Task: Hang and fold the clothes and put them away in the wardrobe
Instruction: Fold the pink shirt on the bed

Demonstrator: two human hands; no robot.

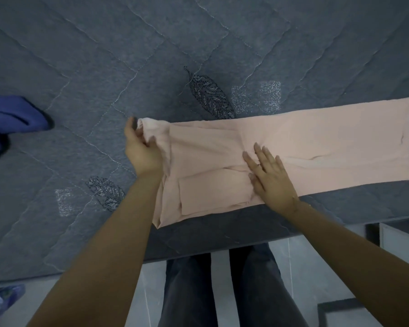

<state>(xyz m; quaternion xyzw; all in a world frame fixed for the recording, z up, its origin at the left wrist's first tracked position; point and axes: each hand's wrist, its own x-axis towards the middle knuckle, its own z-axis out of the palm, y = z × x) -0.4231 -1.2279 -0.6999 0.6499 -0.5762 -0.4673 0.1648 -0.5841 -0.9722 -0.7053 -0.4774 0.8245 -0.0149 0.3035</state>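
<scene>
- Hands: left hand [143, 149] pinches the bunched left end of the pink garment [316, 142]; right hand [269, 175] lies flat with fingers spread, pressing its middle — apparently anchoring the cloth for a fold.
- Garment location: spread lengthwise on the grey quilted bed [104, 55], close to the near edge.
- Other clothing: a blue garment [17, 116] lies at the bed's left edge, well apart — likely awaiting its turn.

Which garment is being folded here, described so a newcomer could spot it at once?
On the grey quilted bedspread, near its front edge, lies a long pale pink garment stretched left to right. The left hand grips its bunched left end; the right hand presses flat on its middle. The only other cloth, a blue bundle, sits far left.
</scene>
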